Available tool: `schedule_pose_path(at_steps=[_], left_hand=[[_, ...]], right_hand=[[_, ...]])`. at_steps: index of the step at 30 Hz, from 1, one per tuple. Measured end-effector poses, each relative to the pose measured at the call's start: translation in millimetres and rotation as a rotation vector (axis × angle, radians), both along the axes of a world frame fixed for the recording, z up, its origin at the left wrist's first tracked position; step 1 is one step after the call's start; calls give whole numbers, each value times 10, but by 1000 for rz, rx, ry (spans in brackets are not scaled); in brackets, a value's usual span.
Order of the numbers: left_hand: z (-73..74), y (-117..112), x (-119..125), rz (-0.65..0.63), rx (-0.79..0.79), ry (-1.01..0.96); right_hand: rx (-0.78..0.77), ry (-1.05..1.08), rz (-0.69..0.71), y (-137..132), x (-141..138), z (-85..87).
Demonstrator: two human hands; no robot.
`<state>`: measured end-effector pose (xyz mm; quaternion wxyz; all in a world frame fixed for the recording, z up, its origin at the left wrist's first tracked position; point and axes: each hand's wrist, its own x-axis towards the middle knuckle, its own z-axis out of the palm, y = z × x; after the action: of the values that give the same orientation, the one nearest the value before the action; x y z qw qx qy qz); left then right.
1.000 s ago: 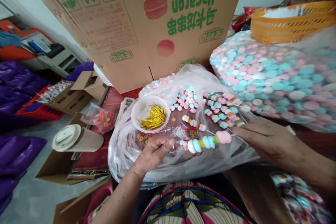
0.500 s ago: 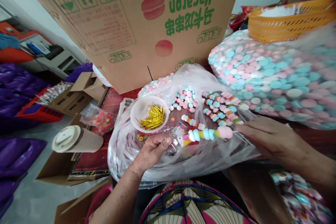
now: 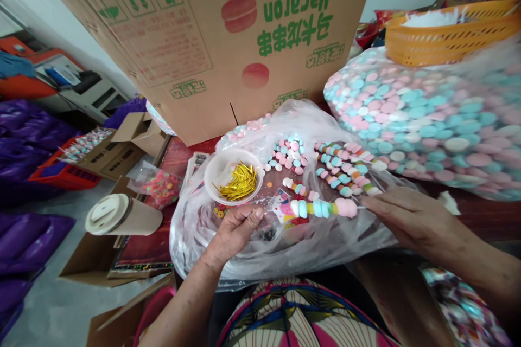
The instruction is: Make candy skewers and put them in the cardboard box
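My right hand (image 3: 411,219) pinches the stick end of a candy skewer (image 3: 321,208) strung with white, blue, yellow, green and pink pieces, held level over a clear plastic sheet (image 3: 285,249). My left hand (image 3: 234,233) grips a small clear printed wrapper bag (image 3: 280,211) whose mouth meets the skewer's tip. Finished skewers (image 3: 345,171) lie on the sheet behind. A white bowl (image 3: 228,173) of gold twist ties (image 3: 239,181) stands just beyond my left hand. Loose pastel candies (image 3: 287,153) lie in a small heap.
A big cardboard box (image 3: 211,38) printed "Macaron" stands behind. At the right lies a large bag of pastel candies (image 3: 427,119) under an orange basket (image 3: 448,32). A lidded cup (image 3: 122,216), a small bag of ring candies (image 3: 161,187) and open cartons (image 3: 122,146) are at the left.
The skewer moved left and slightly up, its tip sliding into the wrapper bag that my left hand holds. My right hand followed it leftward.
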<state>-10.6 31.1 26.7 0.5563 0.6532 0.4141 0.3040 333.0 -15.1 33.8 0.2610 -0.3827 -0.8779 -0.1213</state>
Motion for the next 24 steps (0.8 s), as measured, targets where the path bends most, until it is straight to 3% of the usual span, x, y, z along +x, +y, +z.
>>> schedule_pose_path(at_steps=[6,13,17,21,24], left_hand=[[22,0,62,-142,136,135],[40,-36,238,-268,539,645],[26,-16,376,-365,468,821],[12,1,450,-403,303,650],[12,0,501,-350,216,591]], right_hand=[[-103,17,69,37,-38,13],[-382,12,68,93,-131,-73],[-570,-59,89,132,-254,23],[-656,-86,115,211,-385,130],[-649,-99,88,251,-459,142]])
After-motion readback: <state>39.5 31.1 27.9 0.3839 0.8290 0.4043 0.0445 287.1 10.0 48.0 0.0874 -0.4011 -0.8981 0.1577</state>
